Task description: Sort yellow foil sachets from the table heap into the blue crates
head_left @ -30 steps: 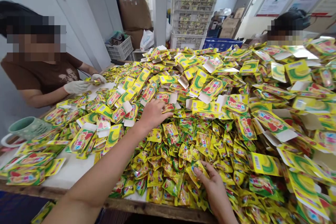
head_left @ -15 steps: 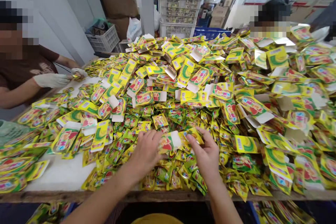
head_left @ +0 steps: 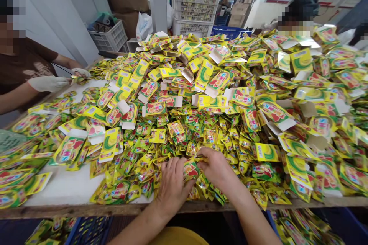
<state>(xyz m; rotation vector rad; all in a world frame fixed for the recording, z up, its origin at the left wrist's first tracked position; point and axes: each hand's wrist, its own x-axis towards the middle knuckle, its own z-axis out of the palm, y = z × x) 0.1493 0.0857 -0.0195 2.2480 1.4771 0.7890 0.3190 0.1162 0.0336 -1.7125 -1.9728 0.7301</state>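
Near the table's front edge, my left hand (head_left: 174, 185) is wrapped around a small yellow-and-green carton (head_left: 190, 169) with a red fruit print. At the carton's right end is my right hand (head_left: 217, 168), its fingers curled together and touching that end. What they pinch is mostly hidden. Beneath and around both hands lies a heap of small shiny sachets (head_left: 198, 124). Beyond them rises a large pile of similar cartons (head_left: 220, 82), many with white flaps standing open.
A co-worker's gloved hand (head_left: 48, 83) works at the left. Loose cartons (head_left: 110, 145) lie around the bare white tabletop (head_left: 69, 189). Behind the pile stand stacked white crates (head_left: 198, 4) and a blue crate (head_left: 230, 32). Blue bins (head_left: 89, 229) sit below the table edge.
My hands have come closer together and nearer the table edge. The right hand, earlier apart with a sachet, now meets the carton's end. The carton has tilted in my left hand.
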